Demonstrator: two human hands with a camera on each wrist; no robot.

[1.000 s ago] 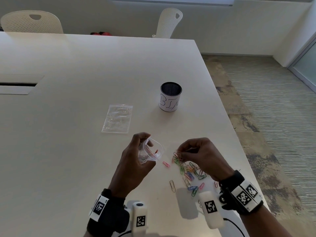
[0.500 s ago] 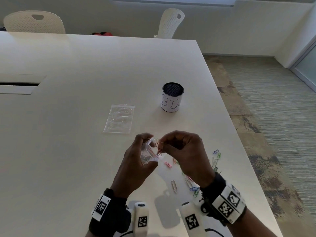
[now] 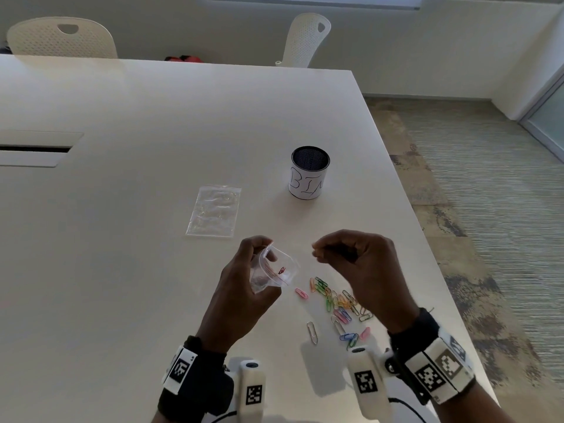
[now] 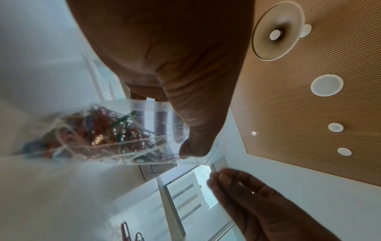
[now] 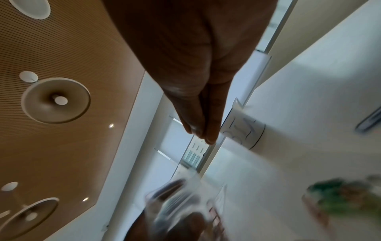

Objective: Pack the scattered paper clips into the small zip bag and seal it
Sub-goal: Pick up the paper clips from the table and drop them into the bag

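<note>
Holding the small zip bag [image 3: 272, 271] up off the desk [image 3: 128, 270], our left hand [image 3: 244, 288] has its fingers curled round the clear plastic, thumb inside the mouth so it gapes toward the right. Half a second ago our right hand [image 3: 357, 264] was at that mouth, feeding clips in; now it has drawn back to the right and hangs apart from the bag, above the remaining pile. Its fingers [image 5: 204, 130] are pressed together tip to tip, and we can see nothing between them, so it looks as if that batch is delivered. In the left wrist view the bag already carries a tangle of coloured clips low in its belly, while a red one sits just inside the rim in the head view. Many paper clips [image 3: 338, 300] lie loose on the desk just below the right hand, with a silver one [image 3: 312, 332] a little apart. We judge the packing part done at best: further trips lie ahead before the seal can be pressed. A second clear bag [image 3: 215, 210] and a cup marked in pen [image 3: 309, 172] stand further off, untouched.
</note>
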